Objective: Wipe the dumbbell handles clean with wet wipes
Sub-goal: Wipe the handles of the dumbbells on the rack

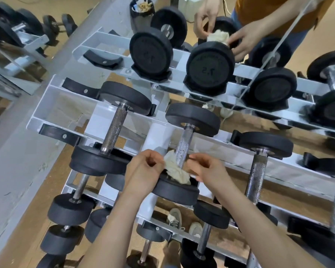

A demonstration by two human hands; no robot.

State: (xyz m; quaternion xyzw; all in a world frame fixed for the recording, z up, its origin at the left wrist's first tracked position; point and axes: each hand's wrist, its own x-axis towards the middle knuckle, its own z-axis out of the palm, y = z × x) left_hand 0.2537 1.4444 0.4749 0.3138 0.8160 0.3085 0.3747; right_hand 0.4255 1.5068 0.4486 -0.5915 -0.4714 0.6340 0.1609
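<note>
Left hand (143, 171) pinches wet wipe (175, 170) at dumbbell handle (183, 147); right hand (207, 170) curled just right of it, grip unclear.

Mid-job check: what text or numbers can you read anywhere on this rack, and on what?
"2.5": upside down to the camera, on the end face of the middle top-row dumbbell.
"2.5": fainter, also upside down, on the end face of the left top-row dumbbell.
Curved raised lettering round both faces: too blurred to read.
End face of the right top-row dumbbell: nothing legible.
</note>
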